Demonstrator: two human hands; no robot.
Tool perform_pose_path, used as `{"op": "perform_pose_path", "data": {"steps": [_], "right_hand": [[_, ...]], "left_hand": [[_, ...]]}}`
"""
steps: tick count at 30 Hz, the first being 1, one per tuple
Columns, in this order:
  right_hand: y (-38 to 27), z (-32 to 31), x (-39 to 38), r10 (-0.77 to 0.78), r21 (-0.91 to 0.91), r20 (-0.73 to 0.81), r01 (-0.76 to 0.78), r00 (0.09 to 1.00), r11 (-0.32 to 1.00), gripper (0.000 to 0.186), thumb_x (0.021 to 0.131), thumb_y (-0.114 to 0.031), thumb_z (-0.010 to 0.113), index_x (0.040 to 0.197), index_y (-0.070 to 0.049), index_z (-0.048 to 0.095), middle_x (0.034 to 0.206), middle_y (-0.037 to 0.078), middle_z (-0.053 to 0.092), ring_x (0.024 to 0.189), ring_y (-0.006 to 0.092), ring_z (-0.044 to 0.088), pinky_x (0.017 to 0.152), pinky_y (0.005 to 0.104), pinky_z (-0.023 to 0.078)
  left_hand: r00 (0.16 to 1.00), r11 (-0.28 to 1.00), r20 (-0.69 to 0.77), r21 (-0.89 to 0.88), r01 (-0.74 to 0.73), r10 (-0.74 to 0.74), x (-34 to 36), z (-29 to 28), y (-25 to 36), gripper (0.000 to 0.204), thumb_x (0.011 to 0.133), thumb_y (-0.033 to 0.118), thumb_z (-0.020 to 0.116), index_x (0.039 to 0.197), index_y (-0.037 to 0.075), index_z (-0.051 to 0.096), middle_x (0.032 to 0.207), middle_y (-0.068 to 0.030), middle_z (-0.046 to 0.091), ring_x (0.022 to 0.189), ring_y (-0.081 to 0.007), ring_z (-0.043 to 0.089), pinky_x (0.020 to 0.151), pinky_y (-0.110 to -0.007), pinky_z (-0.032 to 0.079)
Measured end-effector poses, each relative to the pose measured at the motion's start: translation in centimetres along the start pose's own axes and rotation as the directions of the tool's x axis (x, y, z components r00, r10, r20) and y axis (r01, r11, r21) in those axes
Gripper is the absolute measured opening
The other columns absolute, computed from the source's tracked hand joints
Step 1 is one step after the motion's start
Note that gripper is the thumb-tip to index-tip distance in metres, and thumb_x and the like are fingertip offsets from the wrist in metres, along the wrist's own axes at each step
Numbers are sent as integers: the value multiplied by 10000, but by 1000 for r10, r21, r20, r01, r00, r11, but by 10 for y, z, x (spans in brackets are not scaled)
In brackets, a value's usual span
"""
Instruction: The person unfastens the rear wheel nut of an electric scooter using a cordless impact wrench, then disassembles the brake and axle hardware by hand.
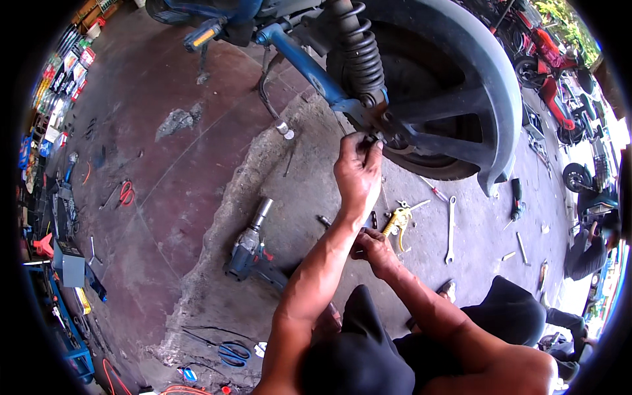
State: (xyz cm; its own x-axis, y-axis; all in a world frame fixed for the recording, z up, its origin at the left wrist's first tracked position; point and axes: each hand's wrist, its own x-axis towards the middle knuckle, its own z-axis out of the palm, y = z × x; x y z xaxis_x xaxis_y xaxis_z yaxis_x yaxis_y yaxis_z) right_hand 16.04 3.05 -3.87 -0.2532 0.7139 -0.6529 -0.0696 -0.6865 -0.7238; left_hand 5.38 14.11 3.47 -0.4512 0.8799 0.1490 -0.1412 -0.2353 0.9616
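Observation:
My left hand (357, 170) reaches up to the axle area (380, 125) at the lower end of a blue swingarm (306, 71), below the black coil-spring shock (361, 54). Its fingers are closed there; what they grip is hidden. The wheel (447, 108) with a grey fender hangs just right of it. Lower down, partly behind my left forearm, my right hand (374, 246) has its fingers curled; what they hold, if anything, I cannot make out. Beside it on the concrete lie a yellow air gun (397, 221) and an open-end wrench (451, 230).
A cordless impact wrench (249, 243) lies left of my arms, with scissors (234, 353) nearer me and red-handled ones (127, 193) farther left. A drill (517, 201) is at right. Shelves and tools line the left edge; parked scooters (553, 99) and another person (586, 257) are at the right.

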Motion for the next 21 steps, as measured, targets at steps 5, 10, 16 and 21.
{"op": "perform_pose_path", "data": {"steps": [5, 10, 16, 21], "right_hand": [[2, -7, -7, -26, 51, -17, 27, 1000, 998, 218, 888, -242, 541, 933, -37, 600, 759, 35, 596, 667, 124, 563, 642, 274, 474], [11, -4, -9, -19, 48, 5, 19, 1000, 999, 223, 887, -251, 553, 920, -34, 597, 749, 32, 588, 660, 121, 554, 630, 267, 462], [11, -3, -5, -51, 62, 61, 47, 997, 997, 248, 860, -272, 561, 974, -57, 608, 819, 40, 624, 713, 136, 595, 655, 285, 495], [4, -1, 11, -11, 30, -3, 11, 1000, 999, 251, 861, -270, 611, 896, -21, 609, 755, 48, 608, 668, 139, 589, 617, 283, 481]], "left_hand": [[951, 957, -128, -29, -287, 281, -11, 10, 4, 240, 858, 56, 648, 1049, -5, 516, 830, -22, 563, 682, -91, 544, 623, -232, 452], [993, 994, -23, -4, -112, 112, -12, -5, -1, 269, 852, 79, 658, 1068, -11, 526, 900, -80, 611, 766, -136, 585, 702, -277, 479], [911, 830, -4, 414, -374, 413, -70, -82, 3, 409, 783, -51, 659, 1159, -20, 502, 1083, -132, 557, 936, -215, 555, 819, -322, 462], [864, 815, -496, 533, 226, 84, -188, -192, 5, 401, 817, 25, 674, 1166, -30, 485, 977, -107, 564, 846, -192, 549, 763, -314, 463]]}}
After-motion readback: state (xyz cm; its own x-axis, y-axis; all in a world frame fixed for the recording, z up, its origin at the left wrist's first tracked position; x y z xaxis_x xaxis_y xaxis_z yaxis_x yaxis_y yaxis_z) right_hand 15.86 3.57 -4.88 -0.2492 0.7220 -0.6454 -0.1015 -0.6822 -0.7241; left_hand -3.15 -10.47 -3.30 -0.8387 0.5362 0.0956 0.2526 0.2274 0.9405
